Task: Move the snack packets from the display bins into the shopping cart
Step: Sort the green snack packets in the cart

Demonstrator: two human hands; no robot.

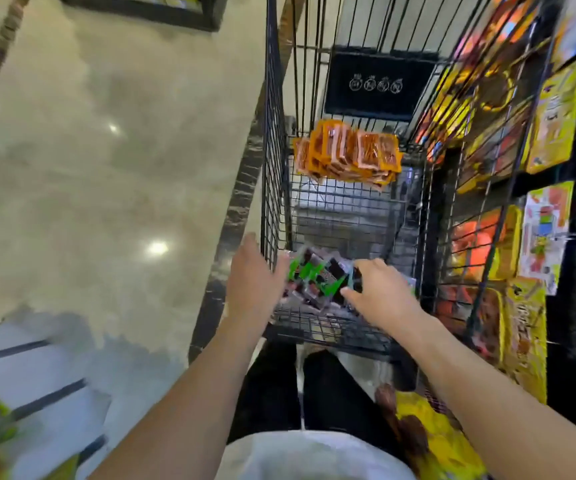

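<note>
Mid-transfer, by the look of it. Between the hands, over the near end of the black wire shopping cart (272, 168), a blurred bundle of dark, clear-wrapped snack packets with green markings (314, 278). Resting on the cart's wire or hanging just above it: cannot tell through the blur.

Left hand (255, 285): open, fingers straight, thumb raised, palm against the bundle's left side. Right hand (383, 296): laid over the bundle's right end, thumb stretched along the top. Cannot tell whether its fingers curl round the packets or merely rest on them, with the tips hidden.

Done so far: well beyond the hands, at the cart's far end, a heap of orange foil snack packets (347, 154) lying inside. Reads as one lot delivered, with the dark bundle as the second, at the point of release. A judgement, not a thing seen.

Left to do: plenty, apparently. To the right of the right hand, just beside the cart, wire display bins (453, 216) stocked with yellow and orange packets (553, 116). Nearer than the right forearm, more yellow packets (432, 431). Below and left of the left forearm, a green-and-yellow blur, too smeared to name. Between the orange heap and the hands, bare wire floor in the cart, so room for more. Suggests an early-to-middle stage.
</note>
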